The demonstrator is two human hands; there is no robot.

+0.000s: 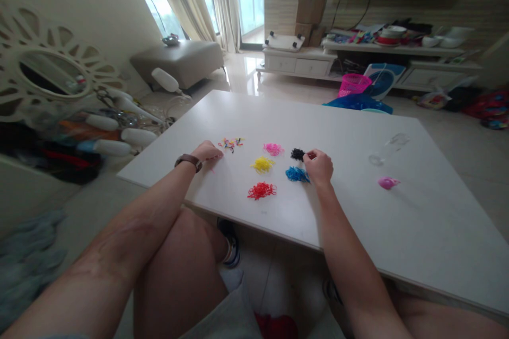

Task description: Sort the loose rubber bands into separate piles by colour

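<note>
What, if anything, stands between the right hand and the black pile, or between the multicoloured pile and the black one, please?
Nothing visible stands between the right hand and the black pile; the hand is at its edge. Between the multicoloured pile and the black one lies the pink pile, though it looks low enough to clear.

Brown wristband, pale grey shorts

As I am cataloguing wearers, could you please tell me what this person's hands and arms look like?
The left hand is ungloved, with a brown band, perhaps a watch strap, around its wrist. The right hand is ungloved too, and nothing shows on its wrist. No sleeve covers either forearm.
</note>
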